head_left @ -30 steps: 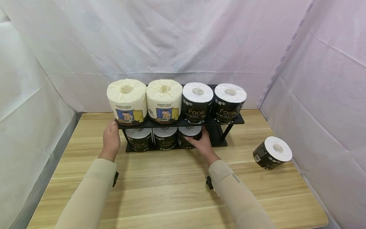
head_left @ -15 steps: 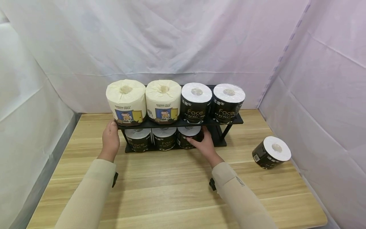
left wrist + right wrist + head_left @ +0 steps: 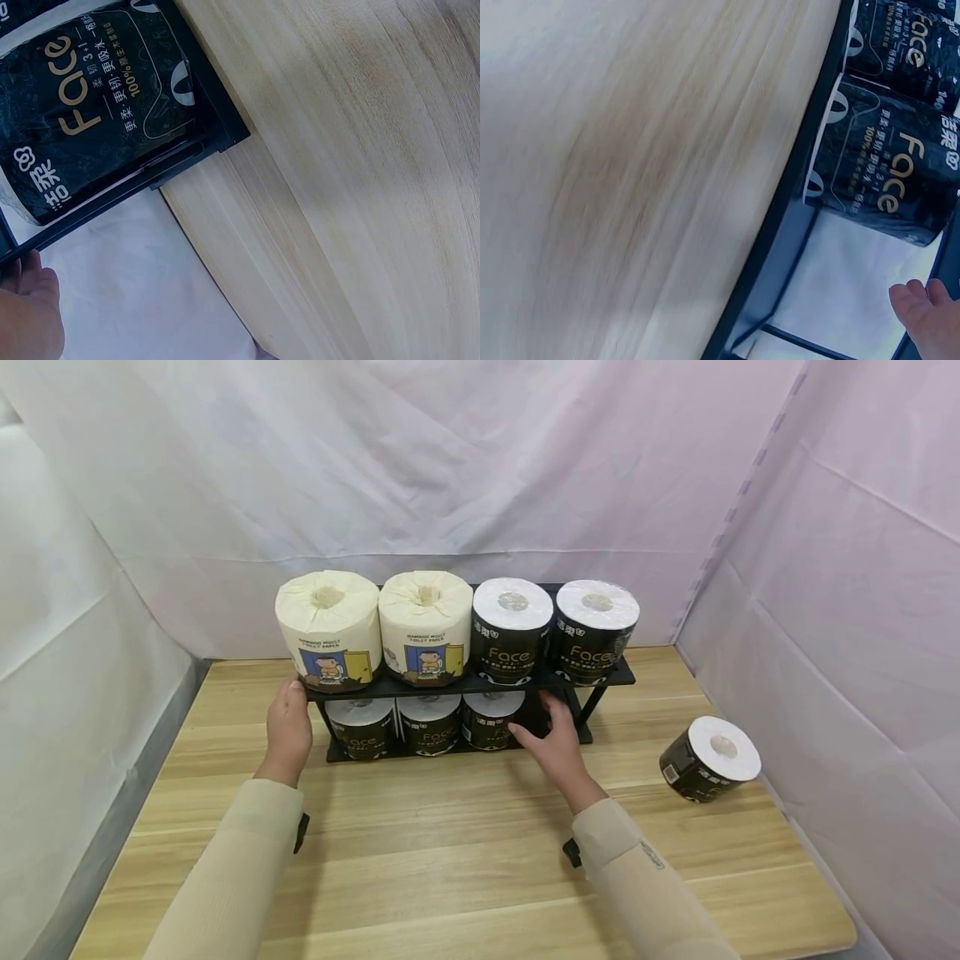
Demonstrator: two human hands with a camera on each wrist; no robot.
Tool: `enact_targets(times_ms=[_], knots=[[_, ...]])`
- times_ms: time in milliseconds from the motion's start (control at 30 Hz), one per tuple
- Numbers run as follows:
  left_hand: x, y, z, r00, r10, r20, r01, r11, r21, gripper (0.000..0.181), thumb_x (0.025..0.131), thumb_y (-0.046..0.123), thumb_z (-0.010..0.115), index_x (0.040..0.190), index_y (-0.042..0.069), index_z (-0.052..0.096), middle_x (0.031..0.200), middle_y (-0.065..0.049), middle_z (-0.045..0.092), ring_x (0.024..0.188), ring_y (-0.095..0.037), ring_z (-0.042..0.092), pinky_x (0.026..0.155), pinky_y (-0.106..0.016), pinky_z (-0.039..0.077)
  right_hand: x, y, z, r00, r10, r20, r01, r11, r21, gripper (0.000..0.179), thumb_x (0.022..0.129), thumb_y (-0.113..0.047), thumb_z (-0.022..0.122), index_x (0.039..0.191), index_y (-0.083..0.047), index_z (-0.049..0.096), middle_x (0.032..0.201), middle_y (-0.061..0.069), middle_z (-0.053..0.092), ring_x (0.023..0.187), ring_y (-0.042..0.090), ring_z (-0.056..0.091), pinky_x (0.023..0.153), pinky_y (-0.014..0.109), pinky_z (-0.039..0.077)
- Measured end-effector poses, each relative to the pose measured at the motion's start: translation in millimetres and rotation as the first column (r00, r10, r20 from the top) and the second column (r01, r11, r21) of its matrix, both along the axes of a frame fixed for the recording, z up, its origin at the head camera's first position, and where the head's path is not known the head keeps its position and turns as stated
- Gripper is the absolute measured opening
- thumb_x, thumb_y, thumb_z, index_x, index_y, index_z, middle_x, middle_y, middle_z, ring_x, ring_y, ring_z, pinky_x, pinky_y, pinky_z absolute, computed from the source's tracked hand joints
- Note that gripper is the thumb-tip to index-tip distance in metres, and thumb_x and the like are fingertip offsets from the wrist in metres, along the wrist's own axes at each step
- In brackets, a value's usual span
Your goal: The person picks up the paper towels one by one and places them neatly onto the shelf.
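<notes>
Head view: a black two-tier shelf (image 3: 600,675) stands on the wooden desk (image 3: 465,852). Its top tier carries two cream rolls (image 3: 328,625) printed "BAMBOO MOIST TOILET PAPER" and two black-wrapped rolls (image 3: 512,628) marked "Face". Three more "Face" rolls sit on the bottom tier. The left hand (image 3: 287,732) rests against the shelf's left end, thumb at the top tier's edge. The right hand (image 3: 553,743), fingers relaxed and holding nothing, reaches into the bare right part of the bottom tier, just beside the third lower roll (image 3: 491,718). A loose "Face" roll (image 3: 708,768) lies tilted on the desk, well apart to the right.

Left wrist view: only here the wrapper's small print shows, with "100%" and "3+1" among Chinese characters on the leftmost lower roll (image 3: 90,112).

Right wrist view: fingertips (image 3: 930,311) hover near the shelf frame, beside the third lower roll.
</notes>
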State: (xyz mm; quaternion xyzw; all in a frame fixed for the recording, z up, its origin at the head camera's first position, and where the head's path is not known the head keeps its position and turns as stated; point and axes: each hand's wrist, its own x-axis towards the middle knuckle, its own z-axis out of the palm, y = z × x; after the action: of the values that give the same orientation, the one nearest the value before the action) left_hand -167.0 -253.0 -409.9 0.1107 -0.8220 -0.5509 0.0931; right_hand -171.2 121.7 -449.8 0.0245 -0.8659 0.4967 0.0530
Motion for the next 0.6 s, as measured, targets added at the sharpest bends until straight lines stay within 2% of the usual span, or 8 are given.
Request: enact_targets(times_ms=[300,600], knots=[[0.6,-0.1,-0.2,1.0,-0.014,-0.001,0.014,1.0,-0.006,0.061,0.104,0.041,0.011,0.152,0.006,0.027,0.153,-0.019,0.031,0.143,-0.035,0.025,0.117,-0.053,0.021,14.6,14,7.6,0.998,-0.001,-0.063,0.004,0.999,0.033,0.078,0.085,-0.025,0.075,0.148,-0.004,0.034,0.149,0.018,0.033,0.135,0.034,0.034,0.109,0.051,0.036],[-1.8,-1.1,-2.2,1.0,0.004,-0.015,-0.004,0.999,-0.05,0.062,0.104,0.039,0.01,0.149,0.003,0.032,0.15,-0.021,0.036,0.141,-0.036,0.029,0.116,-0.053,0.024,33.1,27,9.7,1.0,-0.011,-0.014,0.013,0.993,0.114,0.082,0.085,-0.035,0.074,0.15,-0.009,0.031,0.154,0.016,0.027,0.139,0.035,0.03,0.111,0.057,0.031]])
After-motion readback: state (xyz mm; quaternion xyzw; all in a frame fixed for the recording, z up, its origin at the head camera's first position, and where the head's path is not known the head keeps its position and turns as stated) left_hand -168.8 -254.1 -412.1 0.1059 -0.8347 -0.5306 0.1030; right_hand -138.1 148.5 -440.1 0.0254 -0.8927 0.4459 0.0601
